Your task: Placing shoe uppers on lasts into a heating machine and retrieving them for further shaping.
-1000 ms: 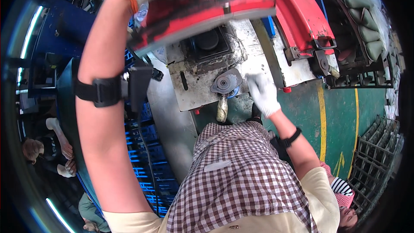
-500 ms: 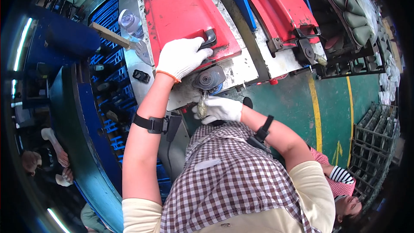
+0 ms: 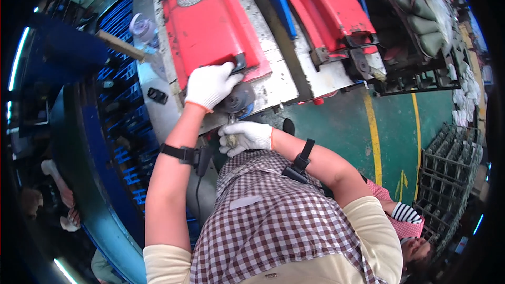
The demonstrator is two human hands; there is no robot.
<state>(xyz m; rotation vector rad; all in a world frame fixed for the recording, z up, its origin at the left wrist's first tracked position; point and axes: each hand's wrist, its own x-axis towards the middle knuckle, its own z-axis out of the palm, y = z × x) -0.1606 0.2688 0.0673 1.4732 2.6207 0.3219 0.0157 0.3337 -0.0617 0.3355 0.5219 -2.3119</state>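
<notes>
A red machine cover point(image 3: 205, 26) with a round metal plate lies in front of me. My left hand point(image 3: 210, 87), in a white knitted glove, is closed at the black handle point(image 3: 239, 63) on the cover's near edge. Below that edge sits a dark round clamp part point(image 3: 234, 100) with a metal lever coming toward me. The lever's worn, yellowish grip point(image 3: 232, 140) is partly hidden by my gloved right hand point(image 3: 250, 135), whose fingers wrap round it close to my checked apron.
A second red machine point(image 3: 329, 10) stands to the right, near a rack of grey-green boot-shaped pieces point(image 3: 421, 23). A blue-barred conveyor point(image 3: 118, 42), a clear jug point(image 3: 142, 27) and a small black object point(image 3: 157, 95) are at left. Co-workers appear on both sides.
The machines have shifted left and slightly down in view. My right hand has closed further round the lever grip, covering more of it. My left hand stays at the black handle.
</notes>
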